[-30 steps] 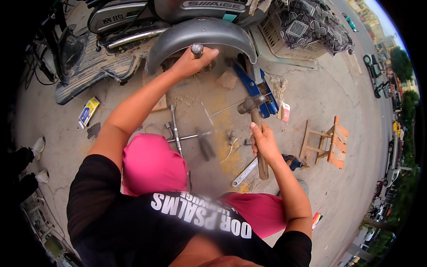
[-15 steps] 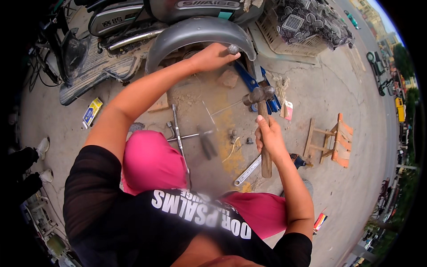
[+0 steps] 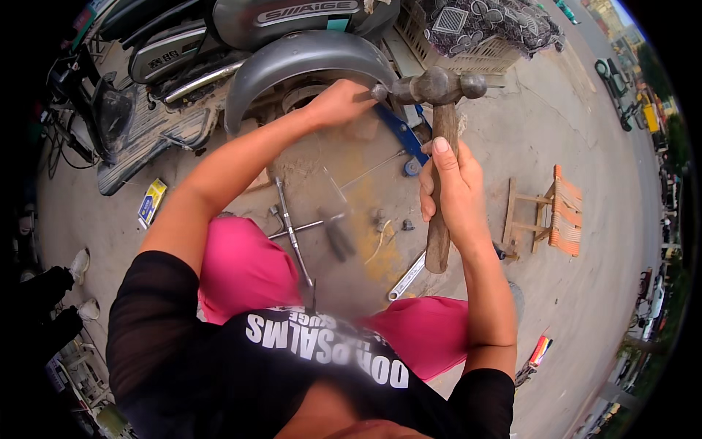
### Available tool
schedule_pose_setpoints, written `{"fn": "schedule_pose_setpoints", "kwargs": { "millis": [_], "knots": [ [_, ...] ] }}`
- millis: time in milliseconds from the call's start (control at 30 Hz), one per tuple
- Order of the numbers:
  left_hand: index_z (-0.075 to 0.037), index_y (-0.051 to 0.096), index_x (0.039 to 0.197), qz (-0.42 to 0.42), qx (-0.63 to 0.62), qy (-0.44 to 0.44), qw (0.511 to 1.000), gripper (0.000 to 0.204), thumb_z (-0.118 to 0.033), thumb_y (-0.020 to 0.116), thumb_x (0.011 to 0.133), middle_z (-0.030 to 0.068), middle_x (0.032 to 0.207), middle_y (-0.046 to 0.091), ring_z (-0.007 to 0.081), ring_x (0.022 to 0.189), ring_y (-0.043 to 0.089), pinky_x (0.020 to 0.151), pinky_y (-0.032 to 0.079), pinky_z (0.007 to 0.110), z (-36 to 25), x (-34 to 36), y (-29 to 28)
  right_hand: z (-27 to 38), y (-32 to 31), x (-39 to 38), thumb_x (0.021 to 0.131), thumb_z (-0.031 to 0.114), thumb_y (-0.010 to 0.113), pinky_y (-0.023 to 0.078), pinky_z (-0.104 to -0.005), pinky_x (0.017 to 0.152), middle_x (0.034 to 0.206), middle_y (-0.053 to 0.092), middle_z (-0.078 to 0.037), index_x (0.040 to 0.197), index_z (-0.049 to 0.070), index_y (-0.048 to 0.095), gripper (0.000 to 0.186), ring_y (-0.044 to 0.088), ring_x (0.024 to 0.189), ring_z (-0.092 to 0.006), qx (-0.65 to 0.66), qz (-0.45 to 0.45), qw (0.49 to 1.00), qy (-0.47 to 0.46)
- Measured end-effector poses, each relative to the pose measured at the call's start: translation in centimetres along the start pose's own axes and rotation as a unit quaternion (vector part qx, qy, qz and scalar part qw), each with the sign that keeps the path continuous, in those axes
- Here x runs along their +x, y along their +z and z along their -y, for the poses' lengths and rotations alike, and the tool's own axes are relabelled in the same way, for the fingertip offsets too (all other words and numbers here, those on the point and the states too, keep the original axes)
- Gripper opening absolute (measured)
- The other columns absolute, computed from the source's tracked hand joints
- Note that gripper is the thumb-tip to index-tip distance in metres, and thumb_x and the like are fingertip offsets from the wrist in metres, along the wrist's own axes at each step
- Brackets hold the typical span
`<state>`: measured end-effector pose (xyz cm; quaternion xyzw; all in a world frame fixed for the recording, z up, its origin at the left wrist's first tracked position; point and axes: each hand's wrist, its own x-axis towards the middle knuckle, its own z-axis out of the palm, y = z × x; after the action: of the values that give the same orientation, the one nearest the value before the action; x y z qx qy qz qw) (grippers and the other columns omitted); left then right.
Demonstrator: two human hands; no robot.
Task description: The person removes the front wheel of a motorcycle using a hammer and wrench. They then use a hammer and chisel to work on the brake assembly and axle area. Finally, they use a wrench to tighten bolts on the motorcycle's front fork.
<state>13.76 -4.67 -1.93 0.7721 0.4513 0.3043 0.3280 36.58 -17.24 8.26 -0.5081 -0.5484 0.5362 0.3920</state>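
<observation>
My left hand (image 3: 333,104) is closed on a short metal punch (image 3: 377,93) at the right side of the grey rear fender (image 3: 292,50) of a scooter, near the wheel opening; the punch's round end faces me. My right hand (image 3: 458,190) grips the wooden handle of a ball-peen hammer (image 3: 433,86), raised closer to the camera, its metal head appearing just beside the punch's end. Whether they touch I cannot tell. Below the fender a blue floor jack (image 3: 397,126) is partly hidden behind hammer and hand.
On the ground lie a cross wrench (image 3: 291,230), blurred pliers (image 3: 336,238), a long wrench (image 3: 406,278) and a yellow box (image 3: 151,202). A folding stool (image 3: 565,212) stands right, a cloth-topped crate (image 3: 497,60) upper right. Another person's shoes (image 3: 80,267) show far left.
The hammer has risen sharply upward and toward the camera, now level with the punch. My left hand has moved right along the fender and turned, still holding the punch.
</observation>
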Motion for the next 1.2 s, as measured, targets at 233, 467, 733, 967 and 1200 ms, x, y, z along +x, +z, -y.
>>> {"fn": "schedule_pose_setpoints", "kwargs": {
  "millis": [233, 467, 733, 967, 1200],
  "knots": [
    [0.002, 0.049, 0.074, -0.08, -0.05, 0.078, 0.992, 0.046, -0.037, 0.058, 0.095, -0.0005, 0.059, 0.035, 0.0107, 0.061, 0.033, 0.055, 0.035, 0.032, 0.5, -0.1, 0.7, -2.2, 0.5, 0.5, 0.098, 0.04, 0.049, 0.038, -0.0261, 0.04, 0.064, 0.049, -0.003, 0.102, -0.001, 0.051, 0.041, 0.046, 0.041, -0.0105, -0.028, -0.015, 0.998, -0.051],
    [0.004, 0.062, 0.094, -0.024, -0.022, -0.05, 0.998, 0.038, -0.034, 0.057, 0.095, 0.0108, 0.074, 0.059, 0.0144, 0.074, 0.05, 0.075, 0.046, 0.033, 0.7, -0.9, -0.9, 0.5, 0.5, -0.5, 0.098, 0.039, 0.051, 0.041, -0.0275, 0.044, 0.061, 0.051, -0.004, 0.098, -0.002, 0.051, 0.042, 0.05, 0.046, -0.0115, 0.06, -0.017, 0.993, -0.096],
    [0.002, 0.058, 0.079, -0.083, -0.05, -0.028, 0.995, 0.041, -0.035, 0.058, 0.095, 0.0004, 0.065, 0.05, 0.0098, 0.066, 0.045, 0.063, 0.042, 0.031, 2.1, -1.5, -0.8, -0.1, 1.4, 0.2, 0.1, 0.037, 0.047, 0.036, -0.024, 0.038, 0.058, 0.045, -0.002, 0.097, 0.002, 0.046, 0.035, 0.043, 0.04, -0.009, -0.074, 0.003, 0.994, -0.076],
    [0.0, 0.059, 0.077, -0.129, -0.104, 0.017, 0.986, 0.04, -0.036, 0.057, 0.096, -0.0035, 0.066, 0.05, 0.0079, 0.065, 0.043, 0.06, 0.042, 0.028, 3.7, -2.0, -1.1, -2.2, 2.9, 1.2, 0.1, 0.037, 0.047, 0.034, -0.0229, 0.038, 0.057, 0.045, -0.001, 0.095, 0.003, 0.045, 0.035, 0.043, 0.04, -0.0078, -0.144, 0.056, 0.987, -0.055],
    [-0.002, 0.052, 0.071, -0.109, -0.107, -0.025, 0.988, 0.045, -0.04, 0.057, 0.095, -0.0043, 0.061, 0.043, 0.008, 0.061, 0.038, 0.056, 0.038, 0.028, 4.8, -3.6, -1.2, -0.2, 3.9, -0.1, 0.097, 0.036, 0.052, 0.044, -0.0378, 0.058, 0.071, 0.058, -0.017, 0.101, -0.002, 0.05, 0.038, 0.057, 0.062, -0.0313, -0.16, 0.0, 0.966, -0.204]
  ]
}}
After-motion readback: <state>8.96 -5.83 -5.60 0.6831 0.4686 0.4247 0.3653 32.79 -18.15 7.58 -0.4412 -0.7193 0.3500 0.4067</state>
